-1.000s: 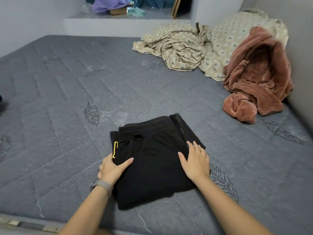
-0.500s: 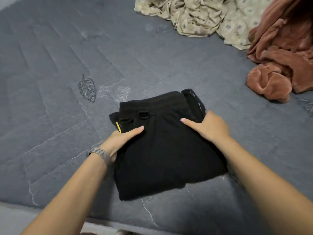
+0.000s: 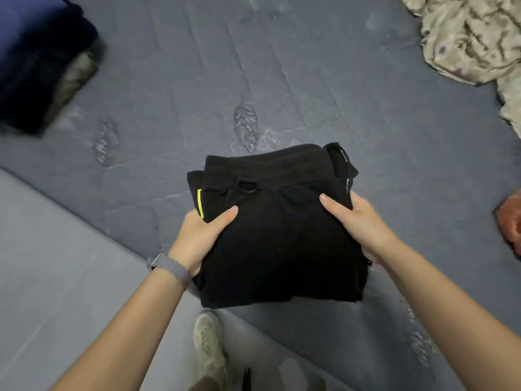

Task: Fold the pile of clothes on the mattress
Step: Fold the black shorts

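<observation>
We hold the folded black trousers (image 3: 279, 232) between both hands, where half a second ago they lay flat on the grey quilted mattress (image 3: 324, 108) with our palms resting on top. Our left hand (image 3: 201, 238) now grips the left edge, thumb laid across the top fabric just beside the yellow stripe (image 3: 200, 204), the other fingers tucked out of sight beneath the bundle. Our right hand (image 3: 363, 227) grips the right edge in the same way, thumb pointing inward on top, fingers curled under. The bundle seems raised off the mattress, its near edge hanging past the mattress border and over the pale floor (image 3: 56, 263), though we cannot tell how far it clears the surface. The waistband with its dark ring (image 3: 248, 186) lies on the side away from our wrists. A grey woven watch strap (image 3: 169, 268) sits on our left wrist. Our view has swung leftward and down since the earlier frame: a dark blue stack of folded clothes (image 3: 36, 69) now shows far beyond our left hand, the patterned beige bedding (image 3: 473, 40) has slid to the far corner beyond our right hand, and only a sliver of the rust-pink blanket (image 3: 509, 227) remains just outside our right hand. Below the bundle, between our forearms, a light-coloured shoe (image 3: 208, 342) stands on the floor.
</observation>
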The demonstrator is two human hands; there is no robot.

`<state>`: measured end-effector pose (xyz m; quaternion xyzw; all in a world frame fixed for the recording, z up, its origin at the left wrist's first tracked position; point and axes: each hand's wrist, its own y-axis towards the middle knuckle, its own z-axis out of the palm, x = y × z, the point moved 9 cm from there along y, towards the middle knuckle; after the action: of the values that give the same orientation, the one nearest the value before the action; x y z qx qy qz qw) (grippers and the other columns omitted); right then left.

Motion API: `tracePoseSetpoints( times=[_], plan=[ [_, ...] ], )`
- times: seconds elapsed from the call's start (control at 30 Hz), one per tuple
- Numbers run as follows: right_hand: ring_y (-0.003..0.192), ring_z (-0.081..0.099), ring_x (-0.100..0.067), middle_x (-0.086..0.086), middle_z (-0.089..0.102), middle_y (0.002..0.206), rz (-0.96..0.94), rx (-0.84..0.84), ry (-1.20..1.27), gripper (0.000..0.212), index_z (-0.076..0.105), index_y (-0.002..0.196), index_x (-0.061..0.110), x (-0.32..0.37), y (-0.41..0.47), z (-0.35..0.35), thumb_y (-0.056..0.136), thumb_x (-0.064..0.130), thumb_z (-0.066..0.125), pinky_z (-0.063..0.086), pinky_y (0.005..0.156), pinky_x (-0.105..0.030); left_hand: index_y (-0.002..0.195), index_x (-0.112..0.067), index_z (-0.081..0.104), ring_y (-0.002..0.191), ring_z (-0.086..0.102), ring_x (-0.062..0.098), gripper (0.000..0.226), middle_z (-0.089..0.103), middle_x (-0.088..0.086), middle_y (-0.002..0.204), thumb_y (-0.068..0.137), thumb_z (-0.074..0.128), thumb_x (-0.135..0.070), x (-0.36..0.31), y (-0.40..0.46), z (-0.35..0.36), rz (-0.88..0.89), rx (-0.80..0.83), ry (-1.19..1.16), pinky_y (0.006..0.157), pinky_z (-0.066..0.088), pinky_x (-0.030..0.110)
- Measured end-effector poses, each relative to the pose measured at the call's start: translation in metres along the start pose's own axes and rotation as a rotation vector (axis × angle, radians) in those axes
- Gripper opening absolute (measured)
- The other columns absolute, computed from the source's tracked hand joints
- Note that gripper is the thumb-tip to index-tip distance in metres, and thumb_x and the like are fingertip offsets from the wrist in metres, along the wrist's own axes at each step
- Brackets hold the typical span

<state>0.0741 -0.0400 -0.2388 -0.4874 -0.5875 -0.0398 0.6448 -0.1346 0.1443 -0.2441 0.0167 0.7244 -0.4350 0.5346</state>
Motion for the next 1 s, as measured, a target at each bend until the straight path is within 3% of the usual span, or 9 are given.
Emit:
tracePoseSetpoints(
  times=[0.17, 0.4, 0.53, 0.7, 0.83, 1.0],
  plan=[
    [0.089, 0.072, -0.013, 0.005, 0.075, 0.099, -0.021, 0.247, -0.052, 0.017, 0.067, 0.107, 0.023, 0.116, -0.004, 0.144, 0.092, 0.028, 0.062, 0.058, 0.074, -0.024, 0.107, -0.015, 0.068, 0.095, 0.07, 0.018, 0.028, 0.074, -0.002, 0.099, 0.08, 0.075, -0.022, -0.065, -0.028, -0.155, 0.001, -0.166, -0.098, 0.085, 0.055, 0.036],
    [0.083, 0.072, -0.007, 0.01, 0.075, 0.091, -0.093, 0.387, -0.215, 0.014, 0.069, 0.102, 0.023, 0.227, 0.001, 0.318, 0.091, 0.03, 0.064, 0.053, 0.065, -0.018, 0.11, -0.01, 0.063, 0.092, 0.071, 0.02, 0.029, 0.075, 0.003, 0.097, 0.083, 0.072, -0.012, -0.117, -0.041, -0.324, -0.042, -0.236, -0.189, 0.085, 0.056, 0.037],
    [0.076, 0.071, -0.003, 0.01, 0.076, 0.086, -0.145, 0.422, -0.296, 0.011, 0.071, 0.095, 0.021, 0.284, 0.017, 0.374, 0.091, 0.029, 0.064, 0.048, 0.056, -0.009, 0.115, -0.013, 0.061, 0.095, 0.07, 0.022, 0.043, 0.074, 0.002, 0.102, 0.077, 0.078, -0.025, -0.145, -0.03, -0.378, -0.07, -0.26, -0.173, 0.09, 0.054, 0.043],
    [0.082, 0.072, -0.009, 0.006, 0.076, 0.088, -0.223, 0.413, -0.373, 0.02, 0.071, 0.095, 0.019, 0.365, 0.082, 0.424, 0.088, 0.037, 0.067, 0.053, 0.067, -0.02, 0.115, -0.015, 0.064, 0.096, 0.07, 0.018, 0.041, 0.074, -0.002, 0.103, 0.077, 0.077, -0.024, -0.206, 0.029, -0.428, 0.028, -0.342, -0.145, 0.091, 0.054, 0.039],
    [0.089, 0.07, -0.012, 0.005, 0.074, 0.092, -0.353, 0.376, -0.425, 0.02, 0.07, 0.094, 0.02, 0.431, 0.134, 0.471, 0.087, 0.039, 0.068, 0.055, 0.079, -0.029, 0.114, -0.015, 0.065, 0.091, 0.07, 0.011, 0.037, 0.074, -0.006, 0.1, 0.079, 0.076, -0.015, -0.259, 0.082, -0.475, 0.192, -0.489, -0.207, 0.081, 0.055, 0.028],
    [0.092, 0.067, -0.014, 0.004, 0.071, 0.099, -0.506, 0.381, -0.544, 0.032, 0.068, 0.102, 0.02, 0.517, 0.187, 0.551, 0.086, 0.047, 0.066, 0.053, 0.088, -0.034, 0.114, -0.017, 0.063, 0.089, 0.069, 0.007, 0.038, 0.072, -0.006, 0.103, 0.078, 0.077, -0.019, -0.312, 0.133, -0.544, 0.317, -0.592, -0.305, 0.069, 0.055, 0.019]
  ],
)
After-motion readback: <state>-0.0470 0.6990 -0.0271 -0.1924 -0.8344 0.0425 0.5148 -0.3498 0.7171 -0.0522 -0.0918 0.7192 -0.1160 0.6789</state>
